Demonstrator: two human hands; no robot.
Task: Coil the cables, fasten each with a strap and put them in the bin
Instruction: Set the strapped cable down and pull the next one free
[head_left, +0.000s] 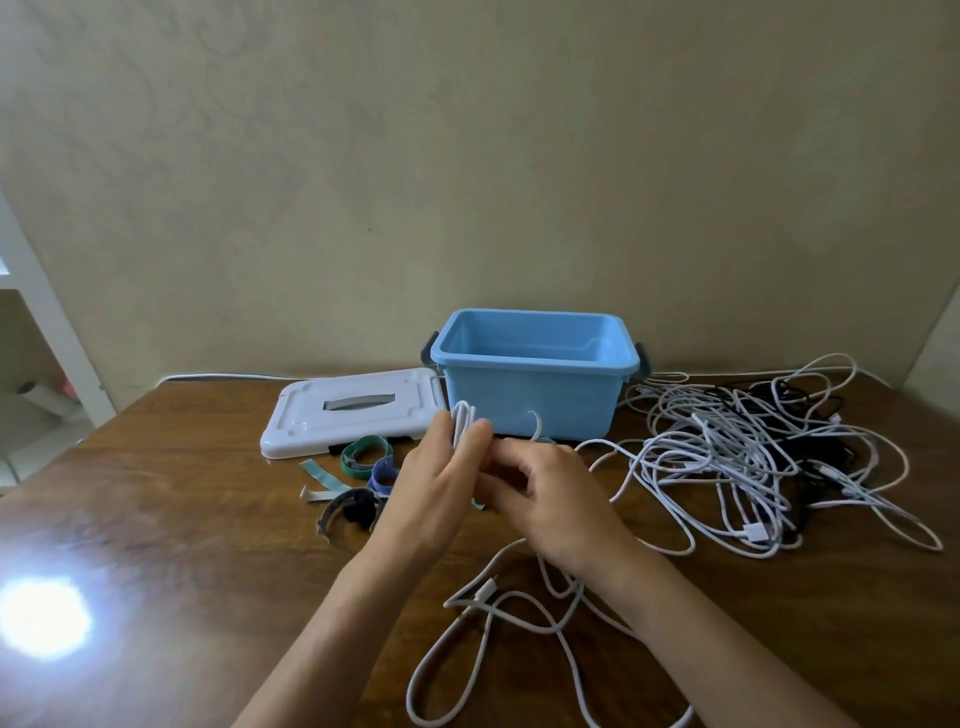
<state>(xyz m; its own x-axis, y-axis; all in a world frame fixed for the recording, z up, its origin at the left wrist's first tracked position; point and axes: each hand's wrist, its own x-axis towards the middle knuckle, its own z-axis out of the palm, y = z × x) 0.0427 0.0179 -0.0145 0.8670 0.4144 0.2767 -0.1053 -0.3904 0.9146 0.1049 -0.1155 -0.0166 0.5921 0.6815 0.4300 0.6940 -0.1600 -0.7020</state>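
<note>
My left hand (434, 488) holds a small white cable coil (462, 423) upright between thumb and fingers. My right hand (550, 499) is curled against the coil's lower part, and a bit of light teal strap (478, 504) shows beneath it; the grip itself is hidden. The blue bin (535, 364) stands just behind the hands with nothing visible inside. A tangled heap of white and black cables (753, 457) lies to the right. Another white cable (519, 618) loops on the table below my wrists.
The bin's white lid (353, 415) lies flat left of the bin. Several straps, green (363, 452), blue (383, 475), dark grey (345, 512) and light teal (322, 475), lie in front of the lid. The brown wooden table (182, 519) meets the wall behind.
</note>
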